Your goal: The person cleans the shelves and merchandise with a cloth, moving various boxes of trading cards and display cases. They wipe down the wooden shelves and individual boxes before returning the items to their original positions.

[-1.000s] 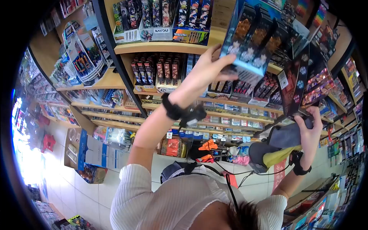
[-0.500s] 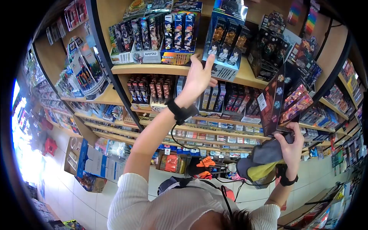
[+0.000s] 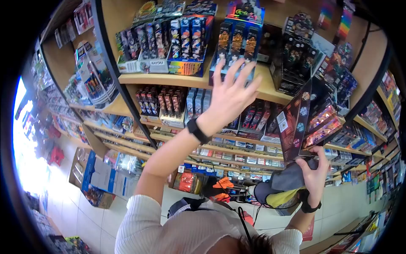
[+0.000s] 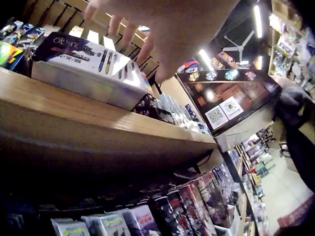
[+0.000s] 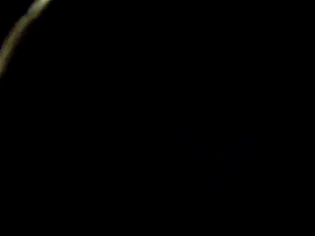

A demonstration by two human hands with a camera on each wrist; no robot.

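Observation:
A display box of three upright packs [image 3: 237,39] stands on the upper shelf. My left hand [image 3: 231,99], fingers spread, is in front of its lower edge; whether the fingertips touch it I cannot tell. In the left wrist view the pale box [image 4: 88,78] rests on the shelf with the left hand [image 4: 172,29] over it, fingers extended. My right hand [image 3: 315,175] grips the lower end of a dark, tilted display box [image 3: 292,122] with shiny orange packs [image 3: 325,120] inside. A grey and yellow cloth item [image 3: 285,186] hangs by that hand. The right wrist view is almost wholly black.
Other display boxes [image 3: 186,46] stand left of the three-pack box, and a dark box [image 3: 292,63] stands to its right. The wooden shelf edge [image 3: 165,80] runs below them, over lower shelves of packs [image 3: 169,101]. An open carton [image 3: 97,201] lies on the floor at left.
The three-pack box came down onto the upper shelf, and the left hand has let go of its side and spread in front. The right hand with the dark box moved slightly left and lower in view.

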